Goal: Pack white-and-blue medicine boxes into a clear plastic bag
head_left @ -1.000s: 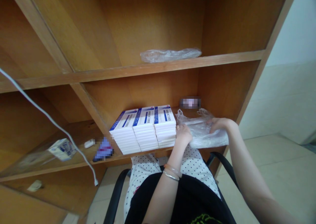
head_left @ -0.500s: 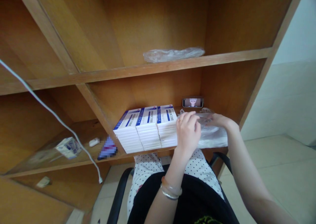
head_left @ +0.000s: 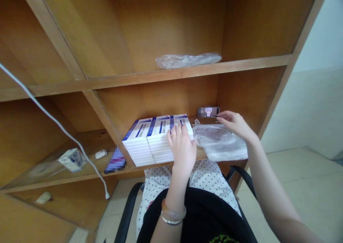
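You're in a storeroom-type room, going by the wooden shelf unit (head_left: 187, 67), stacked white cartons (head_left: 138, 141), tiled wall (head_left: 311, 107) and tiled floor (head_left: 302, 175).

On the shelf (head_left: 199, 155), three stacks of boxes (head_left: 158, 139) stand side by side — a plastic bag (head_left: 219, 143) at their 3 o'clock, a phone (head_left: 208, 112) at 1 o'clock against the back, and a small carton (head_left: 72, 160) at 9 o'clock, beyond the upright divider (head_left: 107, 121).

Left hand (head_left: 182, 150) on white box stacks (head_left: 139, 143); right hand (head_left: 235, 124) beside phone (head_left: 208, 112), above plastic bag (head_left: 219, 143).
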### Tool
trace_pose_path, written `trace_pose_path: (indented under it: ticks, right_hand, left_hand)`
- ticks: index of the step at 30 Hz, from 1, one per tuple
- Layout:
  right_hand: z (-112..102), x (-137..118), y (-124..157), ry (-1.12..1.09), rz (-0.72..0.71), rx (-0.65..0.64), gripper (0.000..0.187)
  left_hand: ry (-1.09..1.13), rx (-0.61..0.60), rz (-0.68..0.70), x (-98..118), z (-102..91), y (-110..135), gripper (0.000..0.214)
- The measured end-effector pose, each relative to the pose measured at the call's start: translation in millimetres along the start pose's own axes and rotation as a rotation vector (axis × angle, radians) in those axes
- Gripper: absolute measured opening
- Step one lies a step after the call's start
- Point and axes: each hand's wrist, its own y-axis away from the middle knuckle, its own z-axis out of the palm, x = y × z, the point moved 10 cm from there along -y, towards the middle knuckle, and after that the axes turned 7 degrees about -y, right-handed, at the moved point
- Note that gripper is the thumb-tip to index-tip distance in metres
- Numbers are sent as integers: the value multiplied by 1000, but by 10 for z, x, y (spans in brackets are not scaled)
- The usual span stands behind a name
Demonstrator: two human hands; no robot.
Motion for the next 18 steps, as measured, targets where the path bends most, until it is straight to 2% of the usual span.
trace_pose_path:
  ticks: [2, 4, 6, 8, 11, 14, 16, 18]
  right_hand:
    - [288, -324, 94, -207, -51, -68, 41]
    - [620, -517, 213, -382, -6, -156, 46]
    - [954, -624, 339, -517, 54, -262, 52]
    - [1191, -665, 422, -603, 84, -321, 61]
    - [1322, -581, 421, -699, 131, -264, 66]
    - [1328, -401, 363, -793, 235, -132, 58]
    - [1363, -391, 332, -868, 248, -131, 45]
    - [1399, -485, 313, -943, 195, -186, 36]
  left_hand:
    - [-22, 16, -5, 25, -11, 8, 46]
    - [-23, 41, -5, 37, -29, 13, 45]
    - [-1, 64, -13, 28, -34, 14, 43]
    - [31, 82, -35, 3, -20, 9, 39]
    - [93, 95, -69, -18, 25, -2, 35]
    - [162, 108, -85, -9, 62, -9, 45]
    - [210, 115, -72, 16, 80, -13, 61]
    - [246, 122, -53, 34, 91, -18, 70]
